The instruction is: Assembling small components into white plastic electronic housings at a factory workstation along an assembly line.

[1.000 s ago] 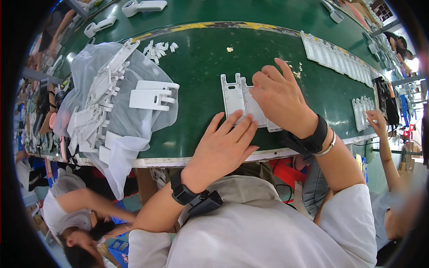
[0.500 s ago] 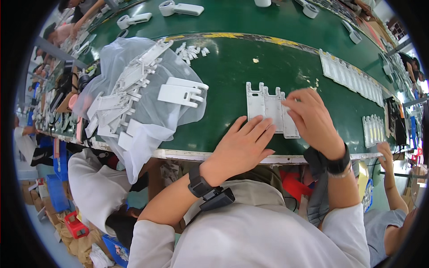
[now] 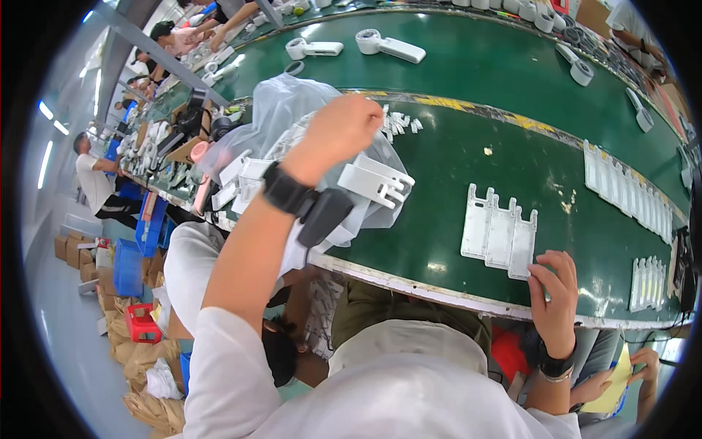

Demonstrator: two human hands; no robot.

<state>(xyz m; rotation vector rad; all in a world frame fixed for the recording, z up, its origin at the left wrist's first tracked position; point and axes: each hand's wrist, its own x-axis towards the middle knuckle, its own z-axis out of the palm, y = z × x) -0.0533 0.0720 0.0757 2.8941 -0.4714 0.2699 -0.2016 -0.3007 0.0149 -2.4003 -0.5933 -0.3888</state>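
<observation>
- White pronged panels (image 3: 499, 234), three of them, lay side by side on our green table (image 3: 439, 164), just beyond our right hand; each sat a little nearer to us than its left neighbour, and we could not tell whether their edges overlapped.
- We had all their prongs pointing away from us, presumably so that those ends lay unobstructed and matched.
- Our right hand (image 3: 556, 293) was at the near corner of the rightmost panel, fingers bent and close together, with the index fingertip at its edge, perhaps to steady it; we could not tell whether thumb and finger pinched it.
- Our left hand (image 3: 344, 132) reached over the translucent bag (image 3: 281, 99), its fingers curled toward the small white pieces (image 3: 398, 123); whether the fingertips pinched one was hidden.
- We had those pieces loose in a cluster beside the bag, likely for easy picking.
- Two more panels (image 3: 365, 183) rested on the bag, which probably kept them off the bare tabletop.
- Well to our right, a long row of panels (image 3: 629, 192) stood apart, neatly aligned, perhaps for easy counting.
</observation>
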